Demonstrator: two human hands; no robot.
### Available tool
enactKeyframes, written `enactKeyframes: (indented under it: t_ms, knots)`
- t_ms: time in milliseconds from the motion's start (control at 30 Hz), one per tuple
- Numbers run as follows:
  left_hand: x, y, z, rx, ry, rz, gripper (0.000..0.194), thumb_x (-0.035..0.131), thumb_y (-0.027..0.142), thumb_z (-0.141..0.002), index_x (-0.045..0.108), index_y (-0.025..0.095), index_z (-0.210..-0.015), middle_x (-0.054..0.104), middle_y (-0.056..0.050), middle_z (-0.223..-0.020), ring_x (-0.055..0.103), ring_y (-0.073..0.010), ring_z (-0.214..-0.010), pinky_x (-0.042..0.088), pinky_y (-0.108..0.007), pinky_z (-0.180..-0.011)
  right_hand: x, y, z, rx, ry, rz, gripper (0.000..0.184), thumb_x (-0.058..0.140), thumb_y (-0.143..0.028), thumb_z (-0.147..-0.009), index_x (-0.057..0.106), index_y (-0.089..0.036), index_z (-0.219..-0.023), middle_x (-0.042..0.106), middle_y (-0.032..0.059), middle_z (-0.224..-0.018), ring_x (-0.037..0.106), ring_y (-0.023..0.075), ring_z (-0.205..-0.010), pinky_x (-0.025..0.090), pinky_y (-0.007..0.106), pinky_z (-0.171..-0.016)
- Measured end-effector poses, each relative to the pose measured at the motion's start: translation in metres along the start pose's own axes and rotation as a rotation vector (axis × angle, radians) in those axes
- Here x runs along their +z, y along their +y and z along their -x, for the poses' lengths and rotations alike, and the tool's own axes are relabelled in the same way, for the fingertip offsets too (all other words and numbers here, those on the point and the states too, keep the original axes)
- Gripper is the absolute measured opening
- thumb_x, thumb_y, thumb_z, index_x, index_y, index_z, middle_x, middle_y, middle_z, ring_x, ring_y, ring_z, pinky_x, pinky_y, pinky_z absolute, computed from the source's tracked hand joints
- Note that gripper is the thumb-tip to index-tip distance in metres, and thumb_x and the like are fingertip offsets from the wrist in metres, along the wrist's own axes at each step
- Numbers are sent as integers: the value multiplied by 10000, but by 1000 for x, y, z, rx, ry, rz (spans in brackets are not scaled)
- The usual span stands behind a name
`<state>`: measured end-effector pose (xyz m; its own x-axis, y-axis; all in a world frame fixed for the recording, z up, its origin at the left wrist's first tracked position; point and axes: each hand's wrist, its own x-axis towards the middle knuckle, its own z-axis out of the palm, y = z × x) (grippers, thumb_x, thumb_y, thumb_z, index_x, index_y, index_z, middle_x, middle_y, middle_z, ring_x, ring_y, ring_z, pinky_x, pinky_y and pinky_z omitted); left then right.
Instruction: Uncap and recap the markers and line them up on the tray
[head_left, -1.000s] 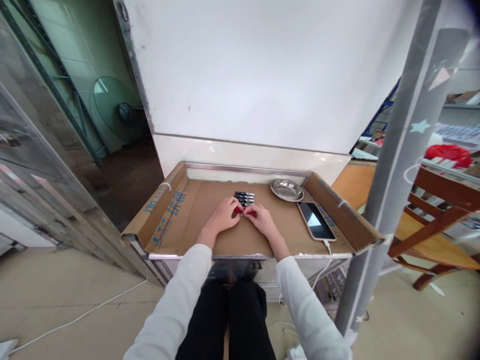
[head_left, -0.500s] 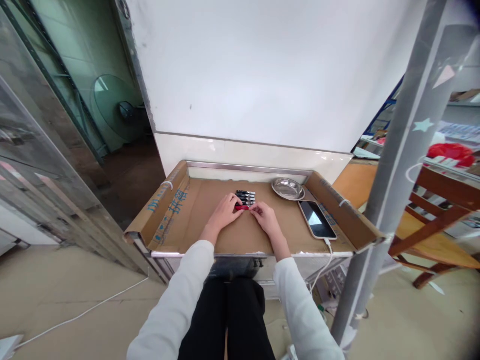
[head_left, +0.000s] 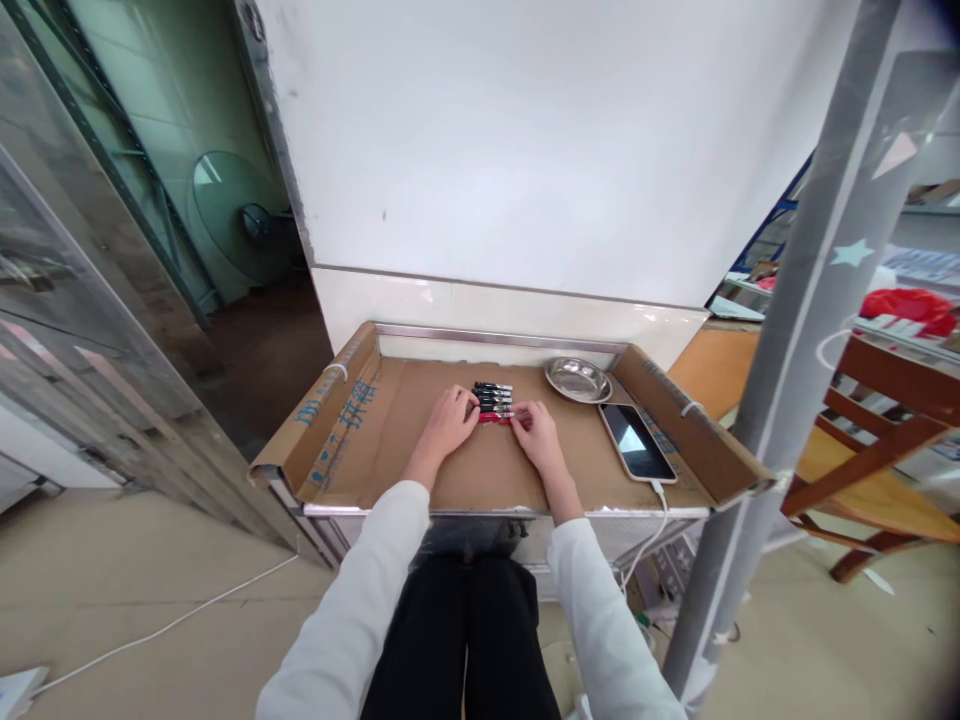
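Observation:
Several black pens (head_left: 493,394) lie side by side in a neat row on the cardboard lining (head_left: 480,470) of the tray-like table. At the near side of this row is a red pen (head_left: 495,418), roughly parallel to the black ones. My left hand (head_left: 450,422) has its fingers bent around the red pen's left end, close against the ends of the black pens. The fingers of my right hand (head_left: 537,434) pinch at the red pen's right end. My fingertips partly cover both of its ends.
A round metal dish (head_left: 578,380) stands at the back right. Nearer, a phone (head_left: 637,443) lies with a white charging cable (head_left: 661,510) plugged in. Raised cardboard walls edge the left and right sides; a grey post (head_left: 787,360) and a wooden chair (head_left: 874,450) stand to the right.
The red pen, earlier held close between both hands in front of the row, now lies beside the black pens. My right hand has shifted slightly right, leaving more of the pen uncovered.

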<state>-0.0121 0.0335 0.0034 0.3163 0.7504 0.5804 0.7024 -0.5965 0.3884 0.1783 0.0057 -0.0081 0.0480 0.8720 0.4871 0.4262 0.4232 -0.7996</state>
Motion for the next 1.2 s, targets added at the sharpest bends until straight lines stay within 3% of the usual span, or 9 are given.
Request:
enactKeyframes:
  t_ms: [100,233,300,433,633,1200]
  knots:
    - [4,-5,0,-157,111,-126,119,459,140,-801,533,171,-889,551,-97,-919,532,-239,-897,432,-400,-812,0,-2,0,1,12,23,98,567,-272,-762,584,-219,-843,529,47,-899,508,153,-675,458,322,-716]
    - [9,-10,3,-367,288,-217,145,472,95,-744,516,151,-871,574,-128,-914,536,-268,-914,413,-431,-812,-1,1,-1,-14,109,343,182,429,-238,-840,578,-167,-916,550,112,-935,523,215,-860,417,367,-828]
    - [10,-10,4,-413,321,-208,130,463,105,-749,512,144,-863,582,-142,-912,536,-278,-937,400,-443,-828,0,4,-1,35,171,496,238,381,-173,-836,572,-126,-971,560,157,-975,511,243,-942,390,384,-860]
    - [7,-5,3,-465,231,-249,155,436,130,-777,520,127,-906,587,-163,-958,531,-281,-981,385,-433,-852,3,8,2,113,148,704,296,384,-101,-799,568,-97,-1030,568,179,-1041,505,250,-984,361,370,-878]
    - [0,3,2,-533,54,-429,240,409,165,-818,530,101,-1015,573,-165,-1058,515,-276,-1021,379,-395,-863,3,5,2,147,85,822,307,377,-118,-819,560,-100,-1065,571,155,-1084,506,227,-998,348,327,-886]
    - [-2,0,4,-527,43,-377,243,419,169,-825,524,119,-1038,566,-152,-1101,501,-277,-1037,362,-396,-878,2,6,6,71,97,784,308,382,-99,-798,575,-116,-1037,583,156,-1063,518,233,-982,366,345,-891]
